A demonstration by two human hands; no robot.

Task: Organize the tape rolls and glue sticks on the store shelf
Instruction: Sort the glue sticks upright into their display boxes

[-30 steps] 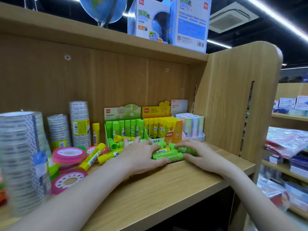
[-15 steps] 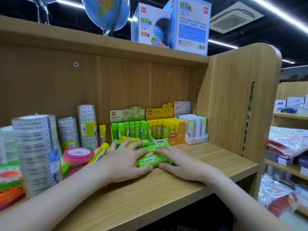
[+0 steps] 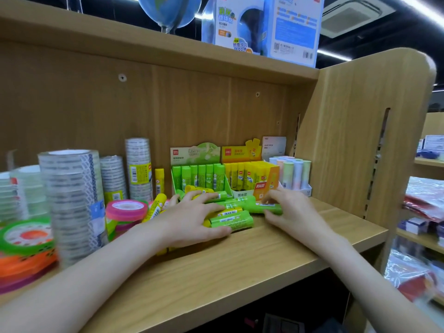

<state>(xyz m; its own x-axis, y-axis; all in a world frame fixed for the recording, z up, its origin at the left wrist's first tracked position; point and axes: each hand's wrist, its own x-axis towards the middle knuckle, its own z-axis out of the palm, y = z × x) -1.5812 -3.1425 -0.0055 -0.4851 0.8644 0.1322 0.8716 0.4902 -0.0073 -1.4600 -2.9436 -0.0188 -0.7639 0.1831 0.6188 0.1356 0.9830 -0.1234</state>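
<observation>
A loose heap of green glue sticks (image 3: 231,221) lies on its side on the wooden shelf (image 3: 240,265), just in front of the display boxes. The left hand (image 3: 189,222) rests over the heap's left part, fingers (image 3: 209,209) spread and lightly curved across the sticks. The right hand (image 3: 292,213) holds the right end of one green stick (image 3: 266,207), fingers curled around it. Behind stand a green box of upright glue sticks (image 3: 199,177), a yellow box (image 3: 249,177) and a white box of pastel sticks (image 3: 294,175). To the left, a yellow stick (image 3: 155,207) leans near a pink tape roll (image 3: 126,210), with tall stacks of clear tape rolls (image 3: 72,200) and a green roll (image 3: 26,236) further left. A globe box (image 3: 262,25) sits on the upper shelf.
</observation>
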